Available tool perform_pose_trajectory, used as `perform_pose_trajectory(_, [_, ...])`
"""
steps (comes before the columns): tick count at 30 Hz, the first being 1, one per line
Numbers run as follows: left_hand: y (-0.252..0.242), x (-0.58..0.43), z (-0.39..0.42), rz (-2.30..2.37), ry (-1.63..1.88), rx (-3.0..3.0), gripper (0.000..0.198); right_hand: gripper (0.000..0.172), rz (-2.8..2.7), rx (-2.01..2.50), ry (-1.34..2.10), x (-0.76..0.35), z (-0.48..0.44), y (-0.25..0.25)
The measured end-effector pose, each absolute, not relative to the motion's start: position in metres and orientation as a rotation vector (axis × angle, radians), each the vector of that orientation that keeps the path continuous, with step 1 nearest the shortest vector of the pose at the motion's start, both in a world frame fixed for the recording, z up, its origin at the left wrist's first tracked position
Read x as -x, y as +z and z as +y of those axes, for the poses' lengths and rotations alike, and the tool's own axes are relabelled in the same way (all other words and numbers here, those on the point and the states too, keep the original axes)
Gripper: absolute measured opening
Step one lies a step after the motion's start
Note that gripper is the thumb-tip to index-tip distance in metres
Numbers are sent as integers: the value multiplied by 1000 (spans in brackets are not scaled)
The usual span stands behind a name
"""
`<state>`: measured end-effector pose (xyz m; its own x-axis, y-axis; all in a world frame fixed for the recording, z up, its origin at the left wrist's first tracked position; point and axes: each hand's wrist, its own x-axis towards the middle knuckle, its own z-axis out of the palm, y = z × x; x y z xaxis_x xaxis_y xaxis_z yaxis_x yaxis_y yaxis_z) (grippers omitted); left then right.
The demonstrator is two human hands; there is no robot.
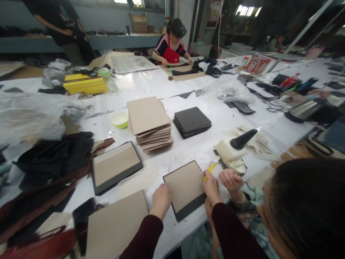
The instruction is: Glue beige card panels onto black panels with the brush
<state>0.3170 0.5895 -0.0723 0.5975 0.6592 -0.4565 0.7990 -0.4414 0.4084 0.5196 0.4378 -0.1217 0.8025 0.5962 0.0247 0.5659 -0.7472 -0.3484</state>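
A flat black panel faced with tan board (185,185) lies in front of me, black showing along its near end and as a thin rim. My left hand (161,199) is closed at its left edge, with the fingertips hidden. At the panel's right edge, my right hand (211,189) is closed around a small brush with a yellow handle (210,171), its pale tip pointing away. A co-worker's hand (231,180) is held loosely curled just to the right, and another of their hands (208,208) shows partly below my right hand.
Beyond the panel stand a tall stack of tan boards (149,115) and black sheets (192,120). A similar panel (117,165) and a larger tan board (115,226) lie left. A white container with a black spout (233,149) stands right. A co-worker's head (309,205) fills the near right.
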Motion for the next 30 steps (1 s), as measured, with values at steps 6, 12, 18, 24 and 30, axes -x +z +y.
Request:
perform_pose_trajectory(6, [-82, -337, 557, 580, -153, -2638, 56, 24, -900, 2670, 97, -519, 438, -117])
perform_pose_trajectory(12, [-102, -347, 534, 672, -80, -2743, 61, 25, -983, 2697, 79, -516, 440, -106])
perform_pose_trajectory(18, [-99, -340, 535, 663, -57, -2767, 59, 39, -1113, 2713, 45, -515, 448, -73])
perform_pose_trajectory(24, [-100, -334, 537, 643, 5, -2734, 56, 40, -900, 2283, 360, -494, 495, -11])
perform_pose_trajectory(30, [-115, -329, 535, 637, 111, -2740, 58, 58, -653, 1964, 766, -460, 521, -25])
